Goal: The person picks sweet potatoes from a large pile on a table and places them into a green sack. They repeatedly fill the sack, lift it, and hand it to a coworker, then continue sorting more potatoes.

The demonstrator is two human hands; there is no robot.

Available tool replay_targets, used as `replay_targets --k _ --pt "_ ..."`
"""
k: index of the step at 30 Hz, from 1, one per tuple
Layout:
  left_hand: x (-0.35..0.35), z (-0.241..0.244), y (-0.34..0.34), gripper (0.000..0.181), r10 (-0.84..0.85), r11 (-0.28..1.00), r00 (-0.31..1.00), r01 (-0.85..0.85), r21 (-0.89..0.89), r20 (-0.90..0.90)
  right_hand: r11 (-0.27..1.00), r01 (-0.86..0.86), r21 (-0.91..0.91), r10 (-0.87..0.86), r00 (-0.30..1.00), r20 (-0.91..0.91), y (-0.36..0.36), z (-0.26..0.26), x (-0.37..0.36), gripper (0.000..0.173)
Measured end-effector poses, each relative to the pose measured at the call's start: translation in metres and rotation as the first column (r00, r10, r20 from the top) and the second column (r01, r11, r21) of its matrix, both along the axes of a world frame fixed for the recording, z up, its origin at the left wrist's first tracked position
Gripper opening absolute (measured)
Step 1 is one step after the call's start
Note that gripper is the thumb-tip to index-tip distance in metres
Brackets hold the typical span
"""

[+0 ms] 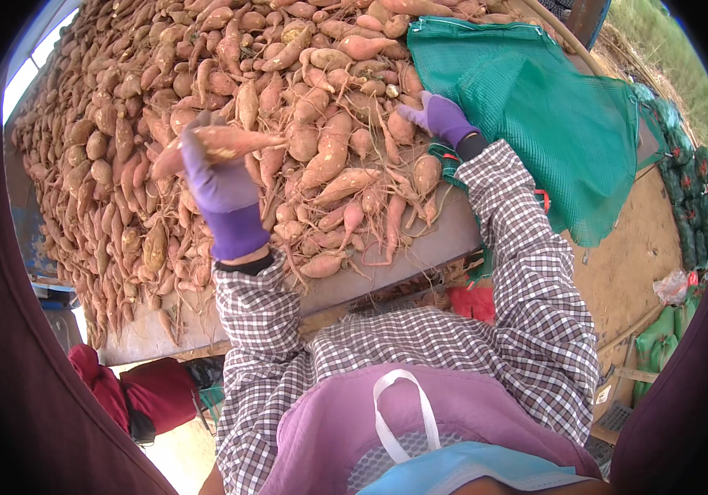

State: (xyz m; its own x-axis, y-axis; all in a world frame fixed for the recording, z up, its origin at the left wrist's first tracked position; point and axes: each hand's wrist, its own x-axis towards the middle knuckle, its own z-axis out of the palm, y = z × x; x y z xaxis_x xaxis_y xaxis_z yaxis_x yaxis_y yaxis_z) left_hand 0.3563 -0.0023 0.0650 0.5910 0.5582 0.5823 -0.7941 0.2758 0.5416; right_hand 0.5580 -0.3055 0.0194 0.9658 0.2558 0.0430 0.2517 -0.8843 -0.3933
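Observation:
My left hand [221, 182], in a purple glove, grips a long tapered sweet potato [230, 143] just above the pile. Its pointed end faces right. My right hand [445, 117], gloved the same way, is at the right side of the sweet potato pile [323, 148], against the left edge of a green mesh bag [533, 105]. Thumb and forefinger point left towards a rounded sweet potato [400, 128]. I cannot tell whether that hand holds anything. Many roots in the pile have thin, stringy rootlets.
The pile rests on a flat board [391, 263] whose near edge runs before my body. Filled green mesh bags [694, 204] stand at the far right. A green bag [657, 340] lies lower right. Dark red cloth [159, 396] is visible at lower left, below the board.

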Motion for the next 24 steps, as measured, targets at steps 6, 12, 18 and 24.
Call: replay_targets --k 6,12,18,24 --pt "-0.037 -0.003 0.014 0.042 -0.105 0.942 0.987 0.060 -0.329 -0.121 0.925 -0.373 0.068 0.376 0.883 -0.281 -0.021 0.015 -0.015 0.094" --pt "-0.023 -0.030 -0.034 0.043 -0.561 0.755 0.790 0.366 -0.544 -0.248 0.966 -0.133 0.223 0.216 0.889 -0.404 -0.017 -0.016 0.016 0.050" --pt "-0.019 -0.040 -0.035 0.045 -0.696 0.640 0.706 0.532 -0.554 -0.126 0.680 -0.017 0.733 0.212 0.962 -0.174 -0.036 0.021 -0.014 0.045" --pt "0.019 -0.036 -0.073 0.046 -0.760 0.636 0.618 0.642 -0.429 -0.200 0.682 -0.532 0.502 0.396 0.845 0.358 0.010 0.052 -0.071 0.050"
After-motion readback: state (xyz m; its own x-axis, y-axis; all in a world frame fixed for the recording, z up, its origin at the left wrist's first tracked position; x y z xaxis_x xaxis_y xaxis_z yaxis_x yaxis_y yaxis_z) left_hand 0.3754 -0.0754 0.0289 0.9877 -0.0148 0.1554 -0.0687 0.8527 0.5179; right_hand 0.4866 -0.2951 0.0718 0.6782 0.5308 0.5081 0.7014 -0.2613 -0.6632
